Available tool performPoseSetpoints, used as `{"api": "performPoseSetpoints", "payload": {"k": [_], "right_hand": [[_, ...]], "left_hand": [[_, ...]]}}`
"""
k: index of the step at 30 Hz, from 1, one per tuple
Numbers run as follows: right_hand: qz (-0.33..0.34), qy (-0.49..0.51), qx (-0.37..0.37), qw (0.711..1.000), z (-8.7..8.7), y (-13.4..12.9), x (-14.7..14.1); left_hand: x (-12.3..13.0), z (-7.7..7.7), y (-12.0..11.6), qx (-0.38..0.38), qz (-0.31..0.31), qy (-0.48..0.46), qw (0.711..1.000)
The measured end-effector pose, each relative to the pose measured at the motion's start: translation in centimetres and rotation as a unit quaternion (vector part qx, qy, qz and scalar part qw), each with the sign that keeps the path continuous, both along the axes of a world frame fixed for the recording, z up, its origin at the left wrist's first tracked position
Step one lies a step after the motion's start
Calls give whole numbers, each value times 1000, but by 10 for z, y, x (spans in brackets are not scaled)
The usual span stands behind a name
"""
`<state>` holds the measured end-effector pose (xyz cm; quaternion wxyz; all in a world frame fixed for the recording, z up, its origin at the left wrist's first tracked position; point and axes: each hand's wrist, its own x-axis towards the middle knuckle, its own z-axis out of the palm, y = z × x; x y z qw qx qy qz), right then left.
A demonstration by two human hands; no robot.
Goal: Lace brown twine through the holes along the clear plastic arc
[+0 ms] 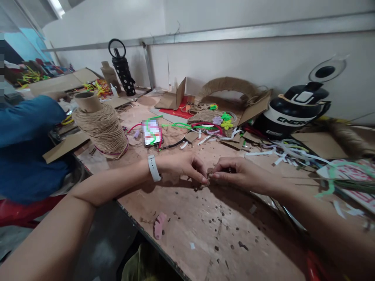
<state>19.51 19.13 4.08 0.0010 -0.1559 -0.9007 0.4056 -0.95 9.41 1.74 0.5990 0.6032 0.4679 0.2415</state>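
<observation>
Over the middle of the wooden table (202, 218), my left hand (189, 166) and my right hand (234, 170) meet fingertip to fingertip. Both are closed in a pinch around a small brownish piece (209, 175), too small and too covered for me to tell its kind. A pale watch strap (154, 168) circles my left wrist. Close to the table's front edge lies a pink wavy-edged piece (159, 225). Beyond my left forearm stands a large spool of twine (101, 127). A phone (152, 132) with its screen lit lies behind my left hand.
Farther back are an open cardboard box (256, 105), colourful flower shapes (226, 117) and paper strips. A black-and-white jug (288, 113) stands at right, a black bottle (124, 74) at back left. A person in a blue sleeve (32, 121) sits at left. Dark specks dot the tabletop.
</observation>
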Motion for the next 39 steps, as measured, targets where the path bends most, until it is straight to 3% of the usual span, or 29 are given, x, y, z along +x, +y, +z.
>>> {"api": "performPoseSetpoints", "payload": {"k": [5,15,29,39], "right_hand": [[5,13,21,1000,-3,-2,-1],[-3,-11,29,1000,-7,-1,-1],[7,3,38,999,-19,3,0],[-8,20,60,998,-19,0,1]], "left_hand": [[3,0,-1,63,1,63,996],[11,1,-5,120,27,133,983],[15,0,-7,141,27,162,976],[14,0,-6,179,39,180,966]]}}
